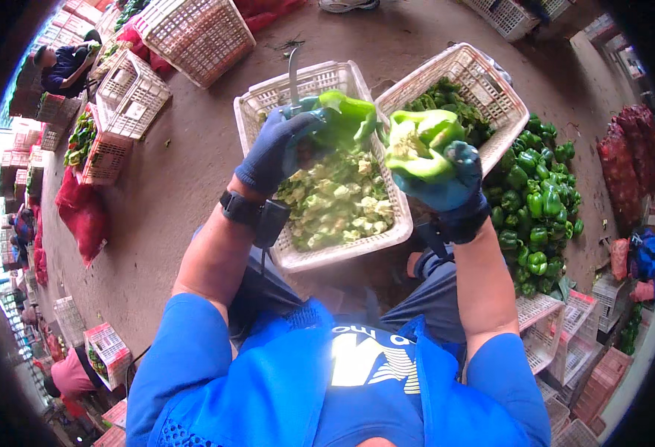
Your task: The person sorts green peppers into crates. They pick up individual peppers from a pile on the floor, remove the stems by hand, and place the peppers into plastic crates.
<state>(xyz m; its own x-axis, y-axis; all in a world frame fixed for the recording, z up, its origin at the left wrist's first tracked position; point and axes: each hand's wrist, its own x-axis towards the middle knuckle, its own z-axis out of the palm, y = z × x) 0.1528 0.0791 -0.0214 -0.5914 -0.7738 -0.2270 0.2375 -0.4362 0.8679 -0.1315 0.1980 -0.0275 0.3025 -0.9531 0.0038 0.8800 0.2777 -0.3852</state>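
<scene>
My left hand (288, 142), in a dark blue knit glove, grips a knife (293, 78) with its curved blade pointing away from me. A hollow piece of green bell pepper (347, 120) is in the same hand. My right hand (445, 181), in a blue coated glove, holds another cut green bell pepper piece (425, 142), its pale seed core facing up. Below the hands, a white plastic crate (400, 232) contains many pale pepper cores (341, 201). A second white crate (501, 106) beyond my right hand holds dark green pepper pieces (445, 98).
Whole green bell peppers (534, 195) are heaped on the floor at right. Stacked crates (551, 329) stand behind that heap. A red mesh sack (84, 218) and more crates (132, 100) are at left. Another person (67, 70) sits at upper left.
</scene>
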